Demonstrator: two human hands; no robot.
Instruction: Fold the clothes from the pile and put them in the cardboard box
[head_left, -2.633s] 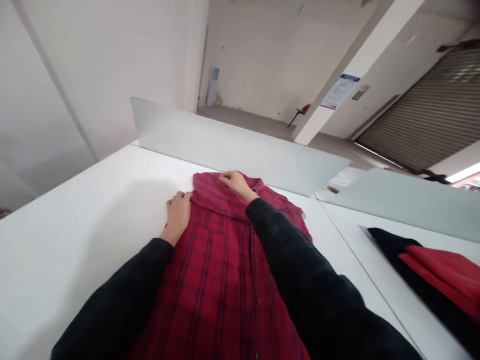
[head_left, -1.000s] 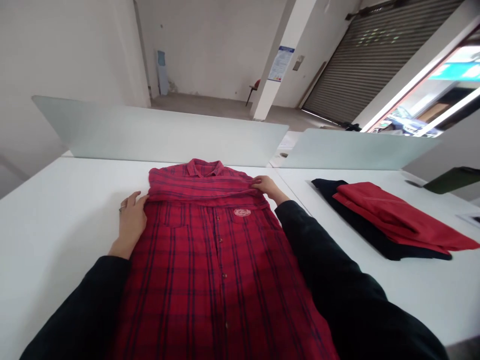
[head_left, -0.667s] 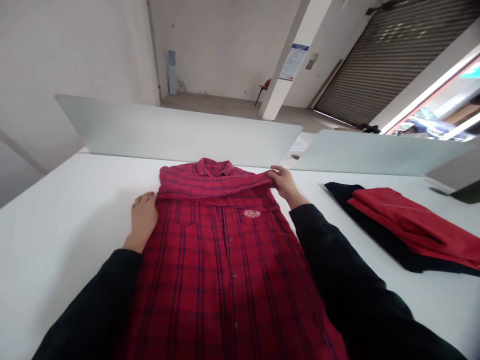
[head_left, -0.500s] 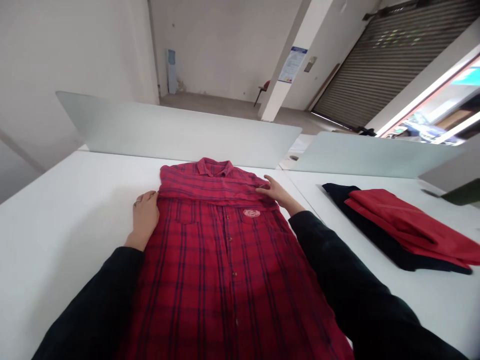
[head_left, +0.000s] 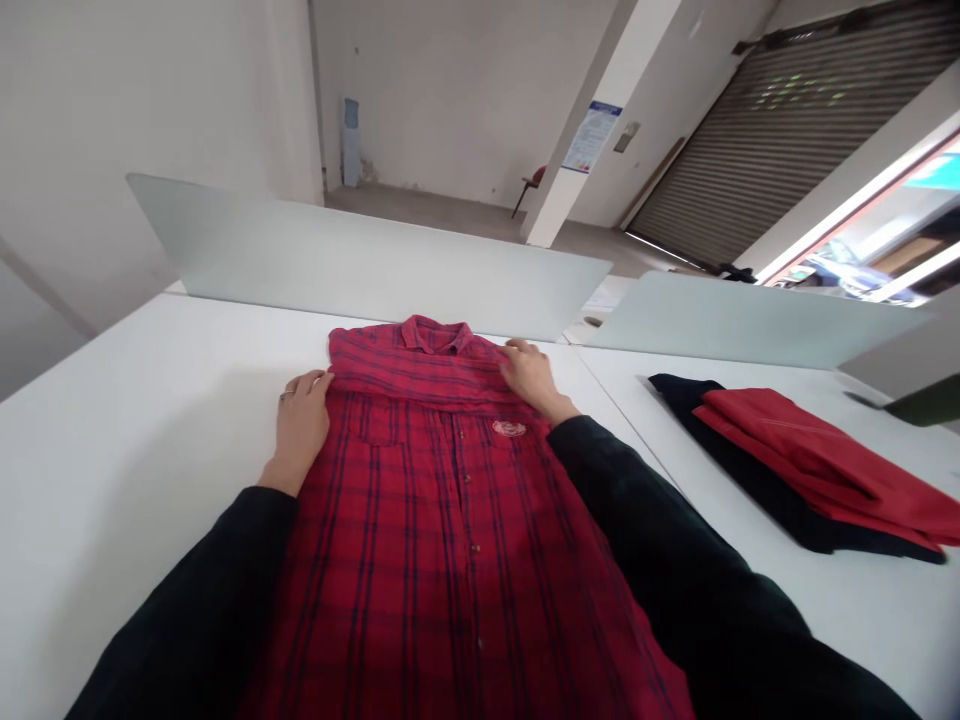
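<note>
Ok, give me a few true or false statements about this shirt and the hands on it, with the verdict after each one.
1. The red plaid shirt lies with its collar at the far end. True.
2. The left hand wears a ring. True.
3. The right hand holds scissors. False: it rests on the shirt with no tool.
4. The dark garment lies on top of the folded red garment. False: the red garment lies on the dark one.

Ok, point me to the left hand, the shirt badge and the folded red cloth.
Left hand (head_left: 302,432): head view, on the back of the hand.
Shirt badge (head_left: 508,428): head view, on the badge's middle.
Folded red cloth (head_left: 810,462): head view, on its top layer.
</note>
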